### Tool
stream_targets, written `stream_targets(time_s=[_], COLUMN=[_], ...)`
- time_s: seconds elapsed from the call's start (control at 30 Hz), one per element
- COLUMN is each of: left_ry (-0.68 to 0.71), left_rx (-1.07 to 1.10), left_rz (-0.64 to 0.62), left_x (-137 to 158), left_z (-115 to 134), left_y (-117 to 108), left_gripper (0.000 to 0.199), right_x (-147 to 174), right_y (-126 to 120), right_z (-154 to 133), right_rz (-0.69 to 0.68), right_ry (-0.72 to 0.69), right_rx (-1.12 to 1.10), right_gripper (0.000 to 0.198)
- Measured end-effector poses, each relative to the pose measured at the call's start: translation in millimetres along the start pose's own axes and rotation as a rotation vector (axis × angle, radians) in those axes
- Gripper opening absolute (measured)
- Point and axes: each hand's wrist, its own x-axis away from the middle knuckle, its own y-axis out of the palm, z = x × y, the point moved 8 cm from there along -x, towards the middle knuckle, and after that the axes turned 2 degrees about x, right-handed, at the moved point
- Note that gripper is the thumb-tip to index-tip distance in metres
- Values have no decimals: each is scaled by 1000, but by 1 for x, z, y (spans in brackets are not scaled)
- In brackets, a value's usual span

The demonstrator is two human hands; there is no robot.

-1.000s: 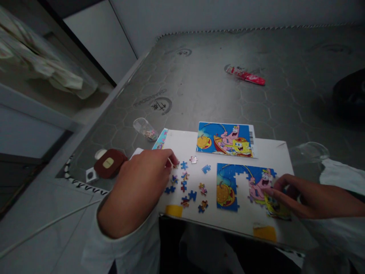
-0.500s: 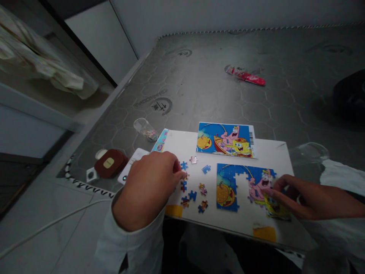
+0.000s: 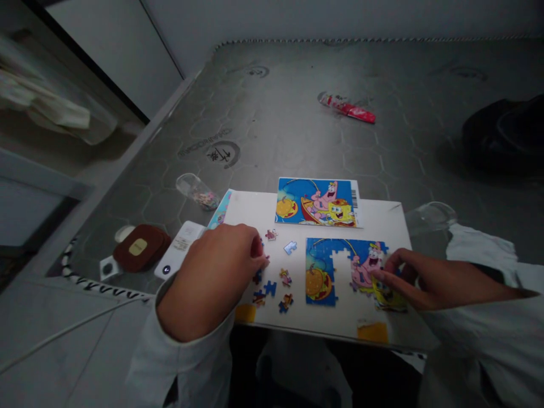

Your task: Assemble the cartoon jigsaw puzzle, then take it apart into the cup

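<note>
My left hand [image 3: 221, 269] is closed in a pinch over the loose pieces, with a small puzzle piece [image 3: 267, 258] just showing at its fingertips. Below and right of it, several loose puzzle pieces [image 3: 270, 288] lie on a white board. Across the board, my right hand [image 3: 419, 280] has its thumb and bent forefinger on the right side of a partly joined jigsaw puzzle [image 3: 319, 272], partly covering it. A gap shows in the puzzle's middle, running to its lower edge. Behind it lies a picture card [image 3: 317, 202] with the same cartoon scene.
The white board [image 3: 250, 207] carries the puzzle. Left of it are a clear cup with small bits [image 3: 199, 192], a white phone-like object [image 3: 181, 249] and a brown case [image 3: 142, 247]. A clear cup [image 3: 431, 217] lies right. Farther back are a red packet [image 3: 346, 107] and a dark object [image 3: 505, 136].
The whole view has shifted, so the board and objects appear farther left. Both hands keep nearly the same places over the pieces and the puzzle.
</note>
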Motion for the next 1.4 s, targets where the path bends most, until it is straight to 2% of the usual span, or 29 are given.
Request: stream_targets(time_s=[0.13,0.2,0.27,0.4,0.5,0.67,0.77,0.87,0.97,1.07,1.27,1.33,1.4], left_ry=[47,82,160,328,398,487,475,433,290,164,78,64,112], left_rx=[34,112,218,364,420,506,505,467,366,274,113,86,142], left_rz=[31,60,98,211,251,204,163,140,85,81,12,35,83], left_x=[0,1,3,10,14,20,21,19,10,3,-1,0,2], left_z=[3,9,21,49,63,77,80,77,61,38,8,6,13], left_y=[-3,-7,-14,-26,-28,-23,-20,-21,-20,-21,-6,-7,-14], left_gripper=[10,20,24,17,13,19,16,13,7,11,13,13,15], right_x=[-1,-1,-1,0,1,10,13,11,7,4,2,2,2], right_y=[-4,-8,-15,-37,-51,-72,-80,-72,-67,-61,-55,-55,-55], right_z=[-4,-7,-12,-26,-41,-77,-83,-85,-75,-62,-45,-43,-42], right_rz=[-16,-27,-12,69,112,234,291,202,190,167,85,92,107], right_ry=[-4,10,31,24,-55,-359,-389,-419,-334,-211,-112,-112,-120], right_rx=[30,40,45,25,-58,-277,-295,-247,-210,-171,-68,-60,-61], right_gripper=[33,30,28,25,20,21,22,23,25,27,31,37,45])
